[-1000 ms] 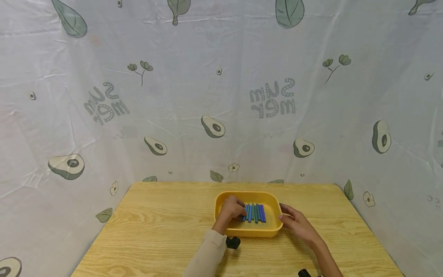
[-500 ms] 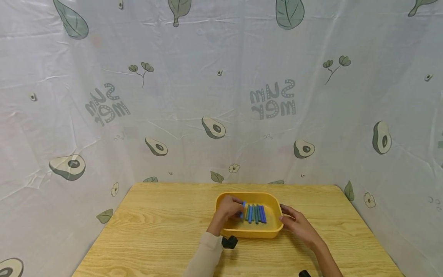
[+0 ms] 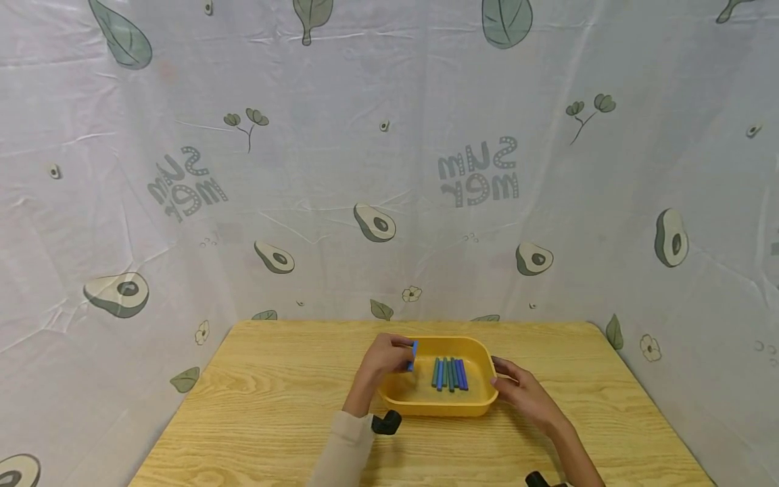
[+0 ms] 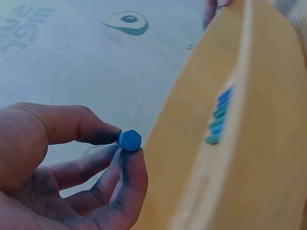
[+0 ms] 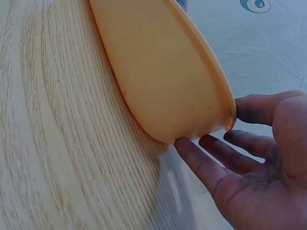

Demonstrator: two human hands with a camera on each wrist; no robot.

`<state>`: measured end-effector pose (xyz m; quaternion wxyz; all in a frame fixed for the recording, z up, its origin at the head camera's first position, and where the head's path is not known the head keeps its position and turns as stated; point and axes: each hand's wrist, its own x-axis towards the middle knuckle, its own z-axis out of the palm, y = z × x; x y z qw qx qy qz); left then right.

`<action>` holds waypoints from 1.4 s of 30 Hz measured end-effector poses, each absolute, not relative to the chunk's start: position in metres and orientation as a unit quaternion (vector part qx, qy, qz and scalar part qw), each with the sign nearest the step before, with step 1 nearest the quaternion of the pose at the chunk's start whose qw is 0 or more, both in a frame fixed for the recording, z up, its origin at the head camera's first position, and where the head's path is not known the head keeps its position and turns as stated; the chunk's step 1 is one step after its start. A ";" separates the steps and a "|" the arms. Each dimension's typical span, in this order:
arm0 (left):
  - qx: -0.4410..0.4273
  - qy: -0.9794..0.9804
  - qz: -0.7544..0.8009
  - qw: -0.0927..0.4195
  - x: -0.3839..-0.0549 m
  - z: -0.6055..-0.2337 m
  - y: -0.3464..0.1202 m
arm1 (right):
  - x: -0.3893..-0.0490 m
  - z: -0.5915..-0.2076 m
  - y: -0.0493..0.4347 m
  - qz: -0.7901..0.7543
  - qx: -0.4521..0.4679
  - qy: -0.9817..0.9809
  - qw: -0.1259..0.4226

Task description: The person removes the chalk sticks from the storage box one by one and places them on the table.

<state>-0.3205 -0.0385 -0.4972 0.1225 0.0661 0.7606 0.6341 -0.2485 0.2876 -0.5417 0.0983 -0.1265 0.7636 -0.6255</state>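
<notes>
My left hand (image 3: 383, 358) pinches a blue crayon (image 4: 130, 141) between thumb and fingertips, over the left end of a yellow plastic tray (image 3: 438, 410). The crayon is six-sided, and its end faces the left wrist camera. Inside the tray lies a row of several green, blue and violet crayons (image 3: 452, 374), side by side. At the tray's right end, my right hand (image 3: 525, 393) touches the outer wall, its thumb at the rim and its fingers spread lower down. Dark smudges show on the fingertips of both hands.
The tray stands on a light wood-grain table (image 3: 274, 399). Behind and beside the table hangs a pale cloth (image 3: 328, 162) printed with avocados and leaves. A black wrist mount (image 3: 387, 423) sits at the left sleeve cuff, close to the tray's front edge.
My left hand has lifted a blue crayon from the left end of the row and moved left with it to the tray's left rim. The right hand stays at the tray's right end.
</notes>
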 end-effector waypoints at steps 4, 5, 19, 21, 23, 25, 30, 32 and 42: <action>0.071 0.766 0.629 0.112 -0.322 -0.490 -0.051 | -0.248 -0.542 0.287 -0.621 -0.122 0.769 0.094; 0.069 0.767 0.628 0.110 -0.323 -0.489 -0.055 | -0.248 -0.542 0.287 -0.621 -0.120 0.769 0.093; 0.026 0.770 0.632 0.086 -0.325 -0.489 -0.099 | -0.249 -0.542 0.288 -0.622 -0.120 0.769 0.089; 0.014 0.768 0.635 0.082 -0.324 -0.491 -0.104 | -0.249 -0.542 0.288 -0.621 -0.118 0.770 0.085; 0.006 0.770 0.634 0.075 -0.323 -0.493 -0.109 | -0.249 -0.543 0.288 -0.621 -0.117 0.770 0.084; 0.001 0.770 0.634 0.070 -0.321 -0.495 -0.114 | -0.248 -0.543 0.288 -0.620 -0.115 0.771 0.083; -0.010 0.768 0.637 0.064 -0.318 -0.501 -0.127 | -0.248 -0.544 0.288 -0.619 -0.112 0.773 0.082; -0.013 0.769 0.636 0.062 -0.317 -0.504 -0.132 | -0.248 -0.544 0.288 -0.620 -0.112 0.772 0.083; -0.025 0.779 0.623 0.059 -0.314 -0.524 -0.144 | -0.248 -0.547 0.289 -0.627 -0.116 0.765 0.088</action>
